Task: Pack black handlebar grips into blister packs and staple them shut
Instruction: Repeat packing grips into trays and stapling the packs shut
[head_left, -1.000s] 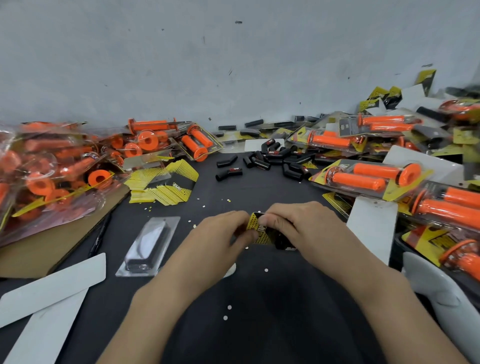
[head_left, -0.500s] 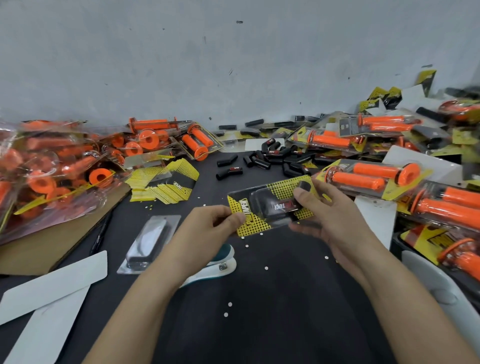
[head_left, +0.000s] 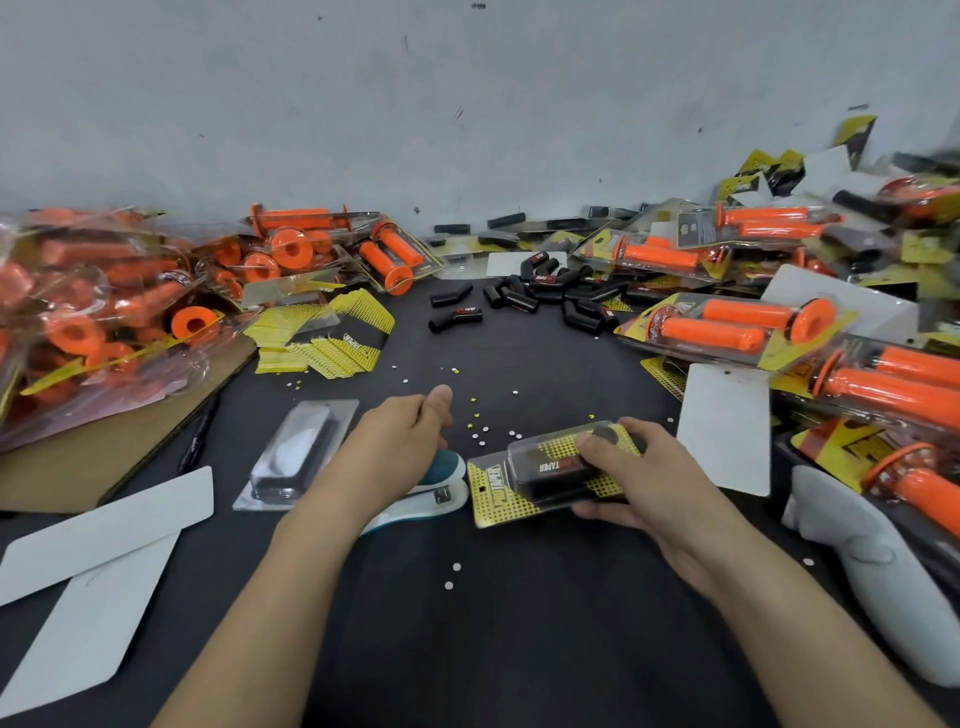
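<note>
A black table (head_left: 519, 649) fills the lower frame. Heaps of orange grip packs (head_left: 727, 327) crowd its right and left edges. At lower centre-right the right hand (head_left: 641, 486) holds a blister pack (head_left: 493, 488) low over the table, thumb on the clear bubble and fingers curled beneath. A black grip (head_left: 550, 470) lies inside that bubble, right under the thumb. The left hand (head_left: 400, 447) rests over a stapler (head_left: 439, 491) just left of the pack; its fingers are hidden, so its hold cannot be told. Further left lies a second blister pack (head_left: 298, 457), its contents unclear. Loose black grips (head_left: 545, 296) are scattered at upper centre.
</note>
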